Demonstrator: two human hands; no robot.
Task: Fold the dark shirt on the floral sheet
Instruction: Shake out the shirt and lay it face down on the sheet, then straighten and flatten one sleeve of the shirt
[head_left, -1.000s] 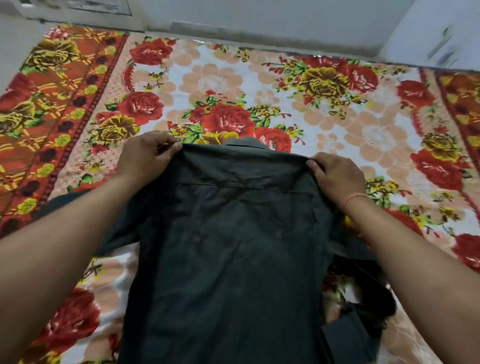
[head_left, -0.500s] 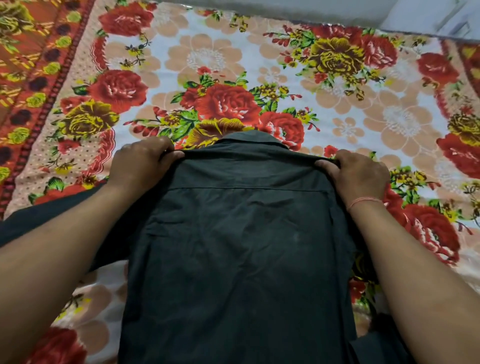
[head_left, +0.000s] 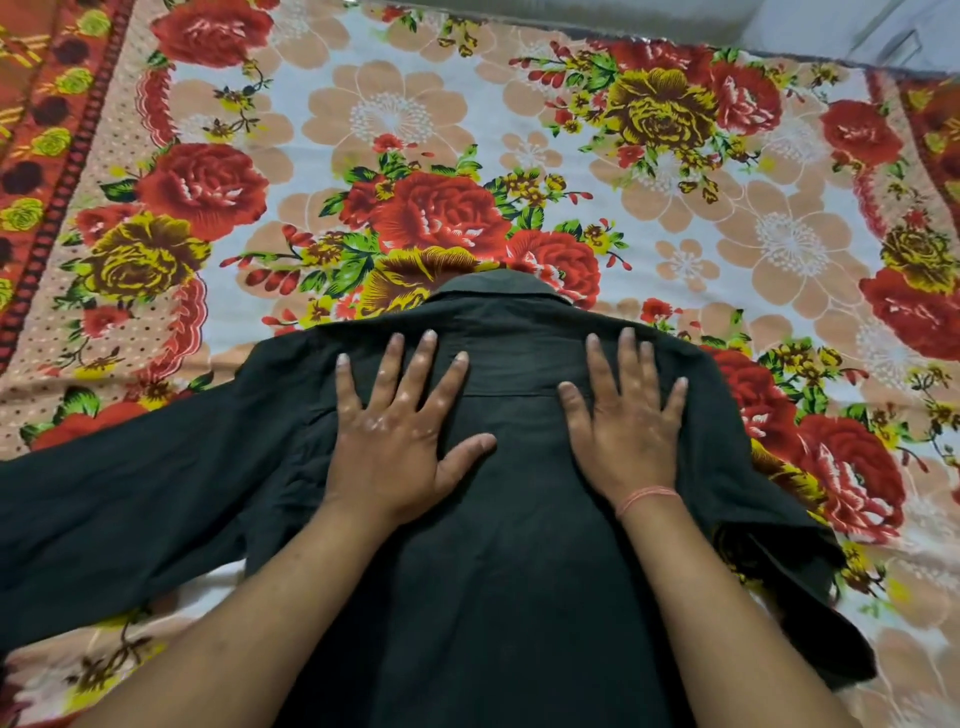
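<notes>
The dark shirt (head_left: 519, 571) lies back-up on the floral sheet (head_left: 395, 119), its collar pointing away from me. One sleeve stretches out flat to the left; the right sleeve is bunched at the shirt's right side. My left hand (head_left: 400, 431) rests palm-down with fingers spread on the upper back, left of the middle. My right hand (head_left: 623, 421), with a pink thread around its wrist, presses flat beside it on the right. Neither hand grips the cloth.
The sheet's orange patterned border (head_left: 36, 130) runs along the left side. A pale wall or floor edge (head_left: 831, 26) lies beyond the sheet's far side. Bare floral sheet surrounds the collar on the far side.
Both hands have let go of the shirt's shoulders and now lie flat and spread on its back. The shirt has come down onto the sheet, and the left sleeve lies spread out.
</notes>
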